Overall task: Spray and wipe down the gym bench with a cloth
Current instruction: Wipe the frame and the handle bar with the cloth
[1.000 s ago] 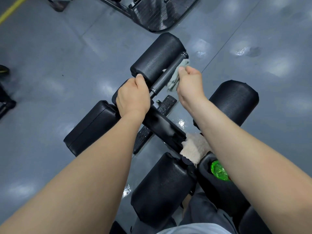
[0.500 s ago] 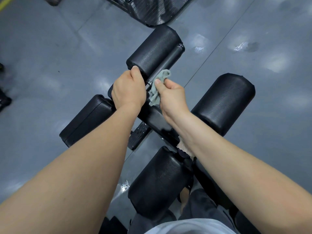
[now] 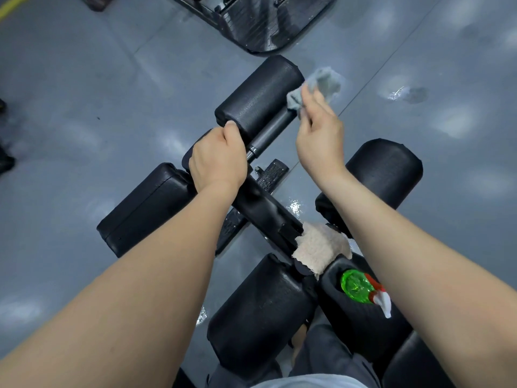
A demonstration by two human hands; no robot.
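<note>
The black gym bench (image 3: 260,211) runs away from me, with round foam rollers on both sides. My left hand (image 3: 219,161) grips the bench frame at the near end of the far left roller (image 3: 258,98). My right hand (image 3: 320,130) pinches a grey cloth (image 3: 319,88) against the far tip of the dark metal bar (image 3: 268,134) that carries that roller. A green spray bottle (image 3: 356,285) with a red and white trigger lies on the near right pad, under my right forearm.
A beige rag (image 3: 319,249) is draped over the frame joint. More rollers sit at the left (image 3: 145,208), right (image 3: 386,172) and near middle (image 3: 260,312). Another machine's black base (image 3: 260,23) stands on the grey floor ahead. Wet patches glisten on the floor.
My right hand slid the grey cloth from beside my left hand out along the bar to its far tip. My left hand kept its grip.
</note>
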